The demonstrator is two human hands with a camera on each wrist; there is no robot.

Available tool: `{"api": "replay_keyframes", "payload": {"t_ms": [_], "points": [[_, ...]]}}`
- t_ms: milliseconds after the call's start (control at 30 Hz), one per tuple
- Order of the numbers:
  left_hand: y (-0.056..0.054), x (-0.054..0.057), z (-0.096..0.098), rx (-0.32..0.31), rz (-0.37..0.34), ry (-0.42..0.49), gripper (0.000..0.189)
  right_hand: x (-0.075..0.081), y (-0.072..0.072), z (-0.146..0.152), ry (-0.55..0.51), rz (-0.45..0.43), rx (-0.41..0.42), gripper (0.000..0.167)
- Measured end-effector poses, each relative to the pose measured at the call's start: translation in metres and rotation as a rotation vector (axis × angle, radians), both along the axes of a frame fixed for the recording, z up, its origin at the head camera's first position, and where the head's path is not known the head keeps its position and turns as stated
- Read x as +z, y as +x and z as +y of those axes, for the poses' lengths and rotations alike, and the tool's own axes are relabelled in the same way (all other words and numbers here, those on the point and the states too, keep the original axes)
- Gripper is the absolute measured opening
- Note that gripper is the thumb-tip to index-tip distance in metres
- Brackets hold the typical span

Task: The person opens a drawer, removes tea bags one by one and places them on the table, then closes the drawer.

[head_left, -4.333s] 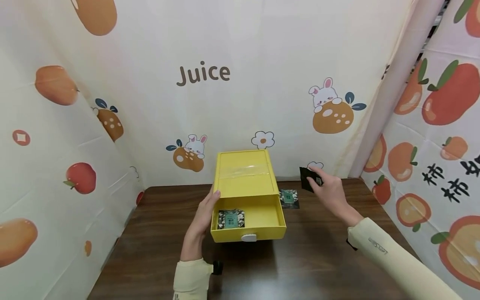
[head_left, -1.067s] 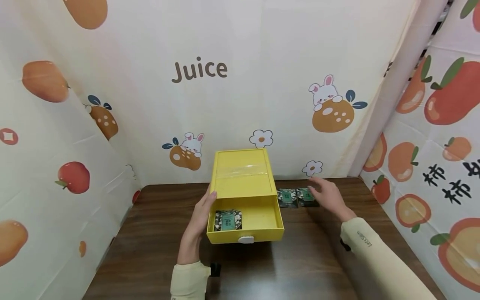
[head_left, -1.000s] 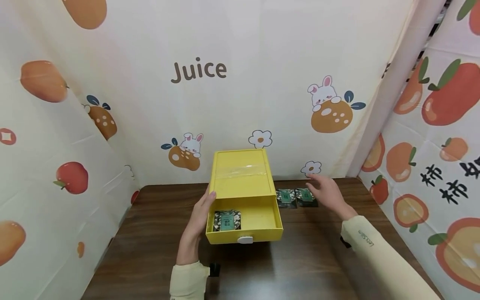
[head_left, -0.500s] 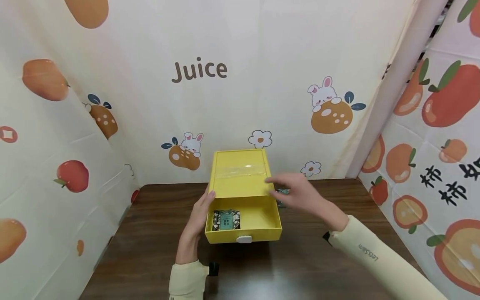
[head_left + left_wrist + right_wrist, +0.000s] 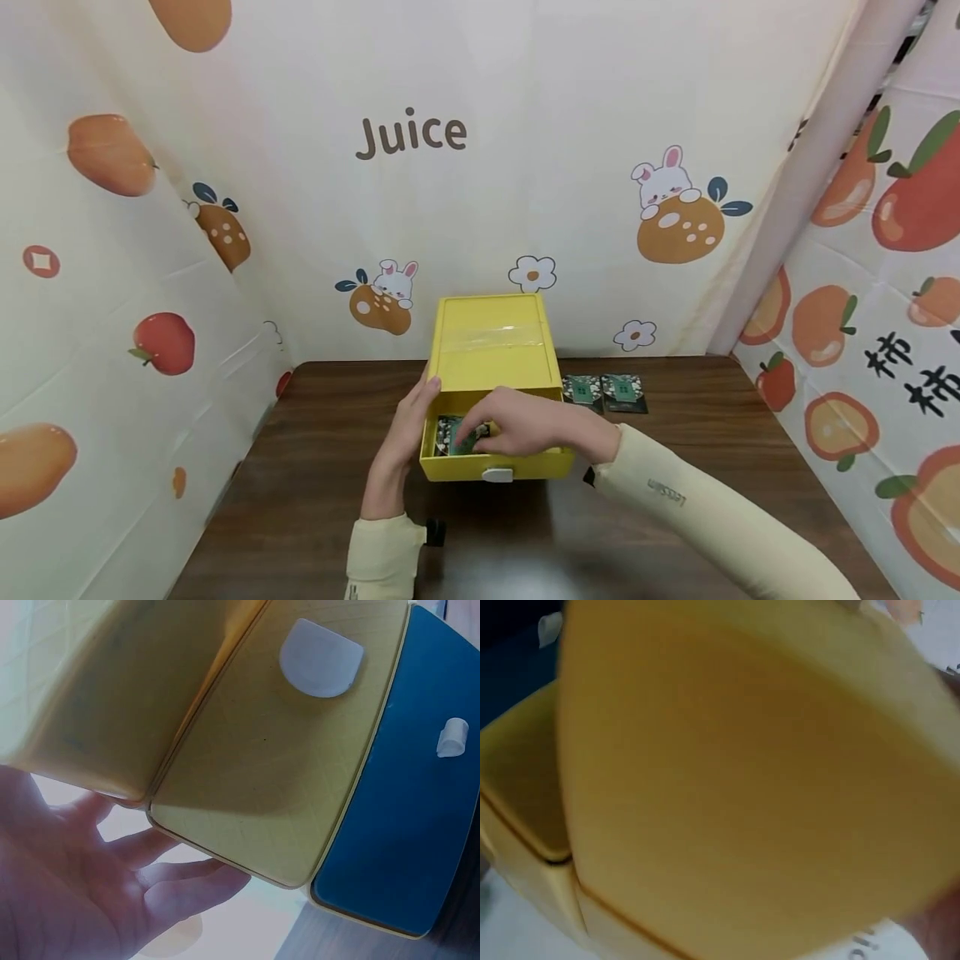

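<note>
A yellow drawer cabinet [image 5: 489, 342] stands at the table's back, its top drawer [image 5: 528, 465] pulled out. My left hand [image 5: 405, 429] rests along the cabinet's left side, thumb at the front edge of its top. In the left wrist view the fingers [image 5: 196, 889] lie loosely against the side. My right hand [image 5: 517, 421] reaches into the drawer over a small flat packet [image 5: 444, 435], black with flowers and a green label. Index finger and thumb tips are at the packet, with some of it showing between them. The right wrist view is filled by the blurred yellow drawer wall [image 5: 742, 787].
Two similar packets [image 5: 625, 392] lie side by side on the dark wooden table [image 5: 322, 483], right of the cabinet. Below the yellow drawers is a blue drawer [image 5: 397, 780] with a white knob [image 5: 453, 738]. Fruit-printed curtains [image 5: 525, 125] surround the table at back and sides.
The right hand set a packet down beside the other one on the table and let go. It then moved left into the open drawer. The left hand stays at the cabinet.
</note>
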State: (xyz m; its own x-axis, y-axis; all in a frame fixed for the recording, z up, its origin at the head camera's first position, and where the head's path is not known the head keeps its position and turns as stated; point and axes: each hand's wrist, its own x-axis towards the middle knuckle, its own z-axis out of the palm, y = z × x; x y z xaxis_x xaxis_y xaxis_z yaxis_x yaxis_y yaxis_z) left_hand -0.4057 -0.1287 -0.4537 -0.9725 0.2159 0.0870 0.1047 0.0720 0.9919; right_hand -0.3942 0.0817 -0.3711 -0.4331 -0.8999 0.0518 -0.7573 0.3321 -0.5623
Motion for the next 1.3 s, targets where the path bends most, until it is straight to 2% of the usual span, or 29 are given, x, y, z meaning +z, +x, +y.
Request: {"api": "replay_keyframes", "payload": {"t_ms": [133, 233, 333, 500, 567, 667, 767, 933, 1067, 1200, 1300], "points": [[0.000, 0.001, 0.002, 0.008, -0.007, 0.005, 0.057, -0.007, -0.014, -0.008, 0.061, -0.067, 0.089, 0.026], [0.000, 0.001, 0.001, 0.003, -0.003, 0.008, 0.057, -0.013, -0.021, -0.011, 0.118, -0.059, 0.108, 0.030], [-0.001, 0.001, 0.000, -0.015, 0.007, 0.014, 0.057, -0.016, -0.023, -0.014, 0.171, -0.026, 0.081, 0.039], [-0.001, 0.000, -0.001, -0.042, 0.003, 0.014, 0.057, -0.021, -0.021, -0.013, 0.262, 0.070, -0.013, 0.057], [-0.002, 0.001, -0.001, -0.055, -0.010, 0.021, 0.056, -0.021, -0.020, -0.011, 0.297, 0.073, -0.049, 0.062], [0.000, 0.006, -0.001, -0.076, -0.031, 0.034, 0.055, -0.019, -0.019, -0.006, 0.366, 0.070, -0.077, 0.068], [0.004, 0.015, -0.001, -0.081, -0.041, 0.032, 0.055, -0.017, -0.019, -0.004, 0.411, 0.095, -0.090, 0.068], [0.012, 0.028, -0.001, -0.057, -0.059, -0.004, 0.056, -0.022, -0.017, -0.004, 0.303, 0.115, -0.157, 0.053], [0.014, 0.032, 0.000, -0.050, -0.071, -0.006, 0.056, -0.025, -0.015, -0.004, 0.243, 0.114, -0.210, 0.054], [0.013, 0.032, -0.001, -0.052, -0.068, 0.006, 0.056, -0.025, -0.011, -0.003, 0.223, 0.173, -0.207, 0.052], [0.007, 0.017, -0.001, -0.036, -0.057, -0.005, 0.055, -0.026, -0.009, -0.002, 0.217, 0.212, -0.219, 0.040]]}}
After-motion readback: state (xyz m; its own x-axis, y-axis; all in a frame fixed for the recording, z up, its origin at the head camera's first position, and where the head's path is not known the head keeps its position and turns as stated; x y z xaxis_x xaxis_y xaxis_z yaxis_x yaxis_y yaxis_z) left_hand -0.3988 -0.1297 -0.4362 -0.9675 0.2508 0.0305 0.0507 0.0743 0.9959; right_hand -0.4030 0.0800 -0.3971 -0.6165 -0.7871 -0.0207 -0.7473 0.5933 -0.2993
